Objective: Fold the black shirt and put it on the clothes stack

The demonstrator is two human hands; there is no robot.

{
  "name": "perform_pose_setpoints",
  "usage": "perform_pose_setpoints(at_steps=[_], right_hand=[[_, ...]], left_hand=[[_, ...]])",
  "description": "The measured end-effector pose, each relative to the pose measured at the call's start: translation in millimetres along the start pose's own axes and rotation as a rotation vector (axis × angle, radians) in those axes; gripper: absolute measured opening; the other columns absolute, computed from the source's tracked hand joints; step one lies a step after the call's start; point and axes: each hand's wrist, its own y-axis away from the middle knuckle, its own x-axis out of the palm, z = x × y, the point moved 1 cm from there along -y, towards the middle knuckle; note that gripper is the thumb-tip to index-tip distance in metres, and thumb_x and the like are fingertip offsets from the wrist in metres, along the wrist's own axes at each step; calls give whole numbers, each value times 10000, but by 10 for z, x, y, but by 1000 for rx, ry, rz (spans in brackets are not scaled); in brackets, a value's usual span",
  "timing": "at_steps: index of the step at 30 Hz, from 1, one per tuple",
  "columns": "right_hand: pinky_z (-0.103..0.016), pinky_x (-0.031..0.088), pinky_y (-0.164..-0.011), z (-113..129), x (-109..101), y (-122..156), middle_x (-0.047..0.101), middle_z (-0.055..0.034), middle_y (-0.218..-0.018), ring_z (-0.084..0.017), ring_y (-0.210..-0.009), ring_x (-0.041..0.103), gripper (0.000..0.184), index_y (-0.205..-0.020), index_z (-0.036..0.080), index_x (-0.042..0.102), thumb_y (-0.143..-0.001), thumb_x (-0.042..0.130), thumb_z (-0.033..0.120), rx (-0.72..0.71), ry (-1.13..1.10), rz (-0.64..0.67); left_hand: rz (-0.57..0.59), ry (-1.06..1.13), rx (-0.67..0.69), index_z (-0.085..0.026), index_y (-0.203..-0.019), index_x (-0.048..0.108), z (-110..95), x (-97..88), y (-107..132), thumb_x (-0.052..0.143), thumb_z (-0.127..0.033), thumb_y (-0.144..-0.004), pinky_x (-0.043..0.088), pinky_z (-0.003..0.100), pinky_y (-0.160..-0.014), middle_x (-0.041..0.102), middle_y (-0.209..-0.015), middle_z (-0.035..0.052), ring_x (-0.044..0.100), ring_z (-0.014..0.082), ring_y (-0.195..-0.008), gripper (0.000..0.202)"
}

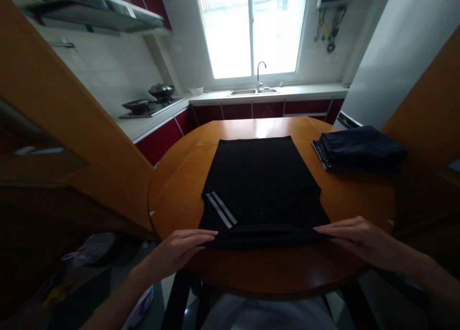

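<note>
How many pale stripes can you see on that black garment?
2: an outer stripe and, beside it, an inner stripe, both slanting near the left hand. More may be hidden.

A: Which body parts are showing?
B: The left hand [178, 251] and right hand [361, 239] are showing bare, with slender, tapering fingers [201, 234]. The left forearm [120, 289] and right forearm [419, 265] are also showing bare.
A: What is the operator wearing?
B: A pale grey garment [266, 316] is appearing at near centre; blur and dim light are obscuring its details.
</note>
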Motion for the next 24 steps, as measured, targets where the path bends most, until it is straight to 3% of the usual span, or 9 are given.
perform_pose_setpoints(at_steps=[5, 9, 15, 20, 24], right_hand=[[-296, 605, -796, 40, -234, -224, 785, -67, -1039, -241, -928, 752, 310, -1133, 258, 780, -978, 557, 408, 136, -49, -21], [-276, 551, -628, -172, -427, -549, 769, -76, -882, -216, -754, 709, 420, -969, 192, 792, -926, 588, 556, 274, -81, -56], [-300, 500, -693, -825, -632, -1283, 729, -71, -844, -214, -784, 639, 500, -874, 162, 771, -831, 644, 643, 318, -188, -108], [-260, 402, -559, -1443, -506, -1840, 646, -33, -674, -149, -625, 538, 499, -793, 130, 743, -738, 691, 623, 553, -293, -33], [-251, 309, -484, -1727, -388, -2001, 578, 0, -580, -121, -534, 460, 469, -766, 136, 732, -725, 679, 601, 638, -255, -68]], left_hand=[[-30, 27, -53, -216, -1120, 731, 14, -238, -275, 543, -250, -999, 561, 229, -872, 768, -1084, 58, 731, 174, -983, 226], [-58, 29, -182, -193, -1005, 754, 230, -442, -660, 562, -357, -975, 541, 237, -755, 770, -934, 44, 716, 176, -840, 254], [-150, 82, -358, -164, -896, 751, 901, -632, -1281, 599, -525, -895, 494, 256, -697, 736, -845, 35, 645, 180, -775, 392], [-42, 143, -442, -153, -862, 747, 1528, -612, -1750, 620, -550, -847, 451, 257, -642, 695, -770, 27, 599, 168, -712, 417], [-37, 94, -469, -155, -823, 740, 1849, -523, -1918, 615, -534, -840, 446, 268, -637, 688, -741, 31, 605, 176, -697, 400]])
